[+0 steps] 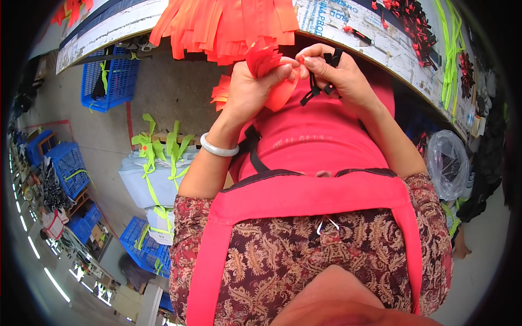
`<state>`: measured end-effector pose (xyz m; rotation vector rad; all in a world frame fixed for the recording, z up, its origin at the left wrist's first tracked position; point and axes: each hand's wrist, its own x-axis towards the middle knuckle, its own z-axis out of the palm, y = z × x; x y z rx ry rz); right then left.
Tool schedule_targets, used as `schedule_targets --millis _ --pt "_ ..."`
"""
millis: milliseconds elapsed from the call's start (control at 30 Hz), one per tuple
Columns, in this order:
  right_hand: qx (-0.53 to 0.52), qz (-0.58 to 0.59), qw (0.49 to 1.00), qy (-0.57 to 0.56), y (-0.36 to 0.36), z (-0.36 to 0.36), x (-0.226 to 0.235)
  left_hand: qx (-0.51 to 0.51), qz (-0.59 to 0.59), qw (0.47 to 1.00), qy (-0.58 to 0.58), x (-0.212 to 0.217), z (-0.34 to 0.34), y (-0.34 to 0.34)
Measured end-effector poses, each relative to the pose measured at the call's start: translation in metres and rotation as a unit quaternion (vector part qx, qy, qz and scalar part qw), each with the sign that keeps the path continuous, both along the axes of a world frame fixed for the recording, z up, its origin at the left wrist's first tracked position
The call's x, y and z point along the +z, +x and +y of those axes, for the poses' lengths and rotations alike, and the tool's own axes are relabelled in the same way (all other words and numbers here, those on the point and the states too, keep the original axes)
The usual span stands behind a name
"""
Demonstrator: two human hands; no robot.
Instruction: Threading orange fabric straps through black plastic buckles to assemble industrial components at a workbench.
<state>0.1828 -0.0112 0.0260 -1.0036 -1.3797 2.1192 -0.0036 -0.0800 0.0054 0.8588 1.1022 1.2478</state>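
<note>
My left hand point(247, 89) is closed round a bunch of orange-red fabric strips point(263, 58), whose ends fan out above and below the fist. Close beside it, my right hand point(350, 79) is closed with black cord loops point(314, 92) hanging from its fingers. The fingertips of both hands meet at a tiny red piece point(302, 58), too small to make out. Just beyond the hands, a thick pile of orange-red strips point(228, 24) drapes over the table edge.
The worktable point(326, 24) curves across the top, bearing black-and-red cord pieces point(408, 27) and neon yellow strips point(449, 54) at right. Blue crates point(122, 76) and a pale bundle tied with yellow strips point(133, 176) stand at left. A clear plastic bag point(447, 163) hangs at right.
</note>
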Motion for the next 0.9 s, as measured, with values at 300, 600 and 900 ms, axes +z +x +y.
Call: schedule_targets --millis 300,600,900 --pt "0.031 -0.068 0.986 0.146 -0.001 -0.005 0.007 -0.025 -0.013 1.0 -0.003 -0.003 -0.004 -0.001" --pt "0.028 -0.164 0.956 0.24 -0.006 -0.012 0.019 0.001 0.052 0.998 0.021 -0.001 -0.009 0.004" --pt "-0.022 -0.134 0.859 0.494 -0.009 -0.022 -0.004 -0.003 0.083 0.996 0.038 -0.009 -0.013 0.006"
